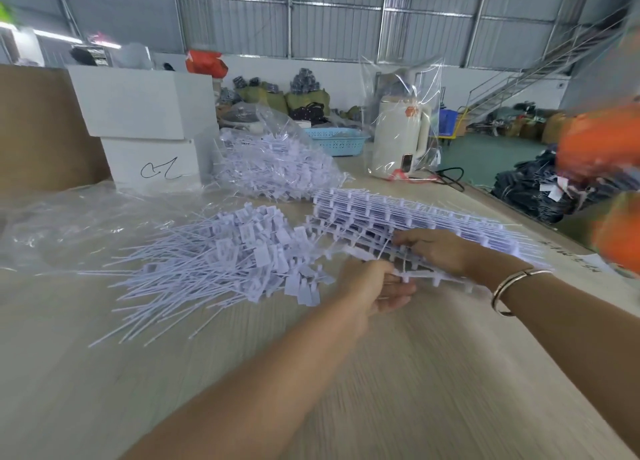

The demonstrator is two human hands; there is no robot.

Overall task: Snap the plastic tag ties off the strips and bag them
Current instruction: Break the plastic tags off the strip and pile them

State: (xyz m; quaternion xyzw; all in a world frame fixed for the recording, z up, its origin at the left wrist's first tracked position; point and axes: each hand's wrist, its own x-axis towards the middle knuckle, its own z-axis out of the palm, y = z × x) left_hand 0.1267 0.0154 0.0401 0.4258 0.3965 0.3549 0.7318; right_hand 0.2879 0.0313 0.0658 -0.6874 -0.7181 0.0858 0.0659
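Note:
A stack of white plastic tag-tie strips (408, 213) lies on the table at centre right. My left hand (375, 286) grips the near end of the top strip (429, 276), fingers curled round it. My right hand (440, 248), with a metal bangle on its wrist, rests on the stack with its fingers curled over the ties. Left of the hands spreads a loose heap of snapped-off white ties (214, 262). Behind it sits a clear plastic bag (277, 161) filled with ties.
White boxes (145, 123) stand at the back left beside a brown board. An empty clear plastic sheet (69, 231) lies at left. A cream kettle in a clear bag (401, 134) and a blue basket (336, 141) stand behind. A blurred person in orange (602, 154) is at right.

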